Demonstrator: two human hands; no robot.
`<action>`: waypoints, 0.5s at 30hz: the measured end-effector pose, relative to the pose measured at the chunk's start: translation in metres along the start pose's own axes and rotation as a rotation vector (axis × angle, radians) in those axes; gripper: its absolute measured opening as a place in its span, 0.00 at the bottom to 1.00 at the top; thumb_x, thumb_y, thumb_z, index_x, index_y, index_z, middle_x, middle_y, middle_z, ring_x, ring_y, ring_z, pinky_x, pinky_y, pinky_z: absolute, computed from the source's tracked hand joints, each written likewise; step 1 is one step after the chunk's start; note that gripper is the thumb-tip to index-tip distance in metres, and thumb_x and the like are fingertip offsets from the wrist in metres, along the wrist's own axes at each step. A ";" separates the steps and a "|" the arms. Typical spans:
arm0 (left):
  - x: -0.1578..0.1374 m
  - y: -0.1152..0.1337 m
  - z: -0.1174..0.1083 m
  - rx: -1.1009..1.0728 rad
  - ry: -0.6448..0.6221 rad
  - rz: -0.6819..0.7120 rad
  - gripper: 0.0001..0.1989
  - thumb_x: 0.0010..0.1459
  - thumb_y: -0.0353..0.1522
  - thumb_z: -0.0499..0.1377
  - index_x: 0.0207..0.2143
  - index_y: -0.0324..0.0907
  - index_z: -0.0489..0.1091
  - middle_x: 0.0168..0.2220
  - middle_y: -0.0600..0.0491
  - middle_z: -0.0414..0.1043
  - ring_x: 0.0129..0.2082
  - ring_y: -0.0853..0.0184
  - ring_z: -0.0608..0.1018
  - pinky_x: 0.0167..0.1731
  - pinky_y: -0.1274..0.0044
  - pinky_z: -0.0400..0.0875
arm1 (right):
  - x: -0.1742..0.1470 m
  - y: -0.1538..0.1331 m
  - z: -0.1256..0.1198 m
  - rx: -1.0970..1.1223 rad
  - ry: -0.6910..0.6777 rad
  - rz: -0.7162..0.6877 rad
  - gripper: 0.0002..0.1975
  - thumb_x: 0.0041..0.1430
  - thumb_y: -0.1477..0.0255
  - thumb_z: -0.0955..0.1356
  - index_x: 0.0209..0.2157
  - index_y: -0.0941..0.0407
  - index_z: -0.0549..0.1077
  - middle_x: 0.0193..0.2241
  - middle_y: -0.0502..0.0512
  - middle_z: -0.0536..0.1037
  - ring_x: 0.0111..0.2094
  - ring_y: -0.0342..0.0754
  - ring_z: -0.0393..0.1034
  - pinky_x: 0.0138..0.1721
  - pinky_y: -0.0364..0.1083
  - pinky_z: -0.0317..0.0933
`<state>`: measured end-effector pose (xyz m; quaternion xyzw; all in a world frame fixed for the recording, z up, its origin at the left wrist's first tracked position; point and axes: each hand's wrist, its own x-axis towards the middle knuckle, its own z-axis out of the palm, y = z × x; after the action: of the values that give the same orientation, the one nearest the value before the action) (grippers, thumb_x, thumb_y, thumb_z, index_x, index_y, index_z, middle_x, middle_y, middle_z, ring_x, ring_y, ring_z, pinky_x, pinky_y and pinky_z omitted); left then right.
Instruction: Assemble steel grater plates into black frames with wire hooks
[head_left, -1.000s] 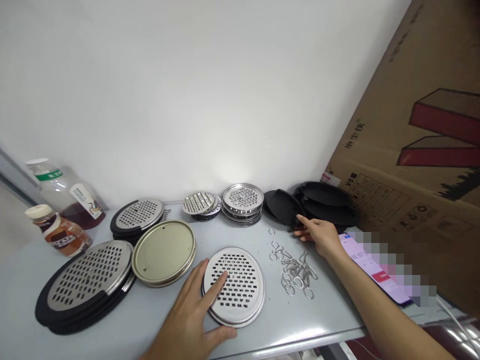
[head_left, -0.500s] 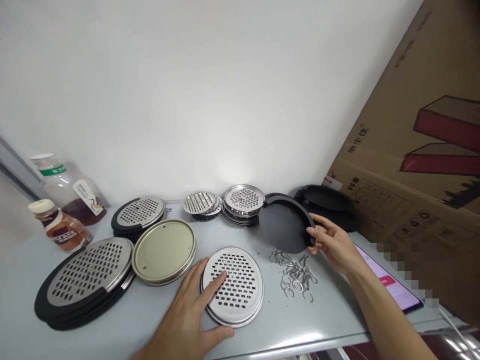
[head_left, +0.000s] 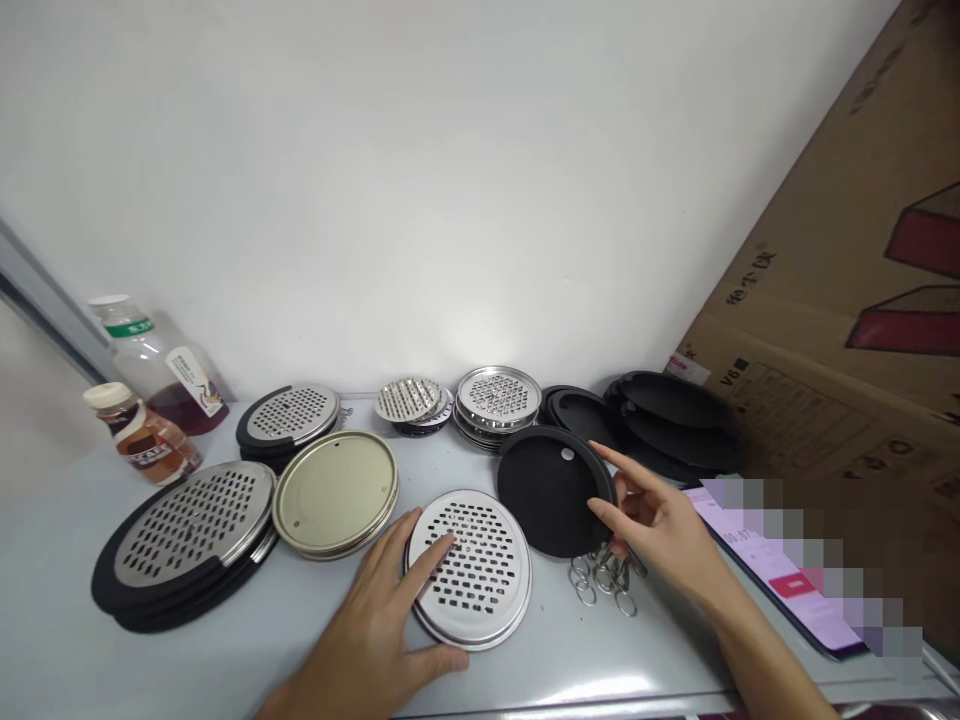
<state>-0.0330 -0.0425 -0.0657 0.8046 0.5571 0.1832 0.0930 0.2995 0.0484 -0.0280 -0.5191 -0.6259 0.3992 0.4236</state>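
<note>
The left hand (head_left: 379, 615) lies with fingers spread over the left side of a perforated metal disc (head_left: 471, 565), while the right hand (head_left: 651, 515) pinches, thumb against fingers, the right rim of a black cover (head_left: 551, 500) at the disc's two o'clock, metal rings (head_left: 606, 572) sitting at three.

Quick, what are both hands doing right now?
Left hand: open, resting on the perforated metal disc.
Right hand: closed on a black disc, holding its edge.
</note>
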 end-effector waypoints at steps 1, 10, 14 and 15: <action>0.000 0.000 0.000 -0.002 -0.003 -0.003 0.46 0.48 0.44 0.69 0.67 0.54 0.52 0.70 0.48 0.44 0.67 0.45 0.55 0.60 0.54 0.59 | 0.000 -0.001 0.000 0.008 -0.046 0.025 0.34 0.57 0.62 0.71 0.63 0.48 0.59 0.23 0.42 0.62 0.16 0.42 0.66 0.18 0.43 0.65; 0.002 0.001 -0.003 -0.028 -0.035 -0.021 0.47 0.48 0.44 0.69 0.67 0.56 0.50 0.70 0.47 0.44 0.67 0.45 0.54 0.60 0.53 0.59 | -0.006 -0.004 0.013 0.158 -0.400 0.205 0.41 0.55 0.62 0.73 0.64 0.52 0.52 0.22 0.42 0.68 0.18 0.46 0.72 0.16 0.43 0.65; 0.001 0.000 -0.002 -0.049 -0.037 -0.020 0.47 0.47 0.45 0.69 0.67 0.56 0.51 0.70 0.47 0.43 0.67 0.44 0.54 0.60 0.53 0.58 | -0.007 0.000 0.019 0.154 -0.466 0.224 0.35 0.54 0.62 0.74 0.59 0.54 0.59 0.30 0.49 0.72 0.24 0.46 0.74 0.14 0.40 0.64; 0.001 -0.001 -0.002 -0.054 -0.041 -0.022 0.47 0.47 0.45 0.70 0.67 0.56 0.51 0.70 0.47 0.43 0.67 0.44 0.54 0.60 0.53 0.58 | -0.006 0.001 0.019 0.141 -0.471 0.223 0.34 0.54 0.62 0.74 0.58 0.55 0.60 0.31 0.50 0.72 0.23 0.45 0.73 0.13 0.39 0.62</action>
<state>-0.0343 -0.0416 -0.0636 0.7993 0.5587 0.1804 0.1281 0.2827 0.0411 -0.0357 -0.4470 -0.6169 0.5957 0.2547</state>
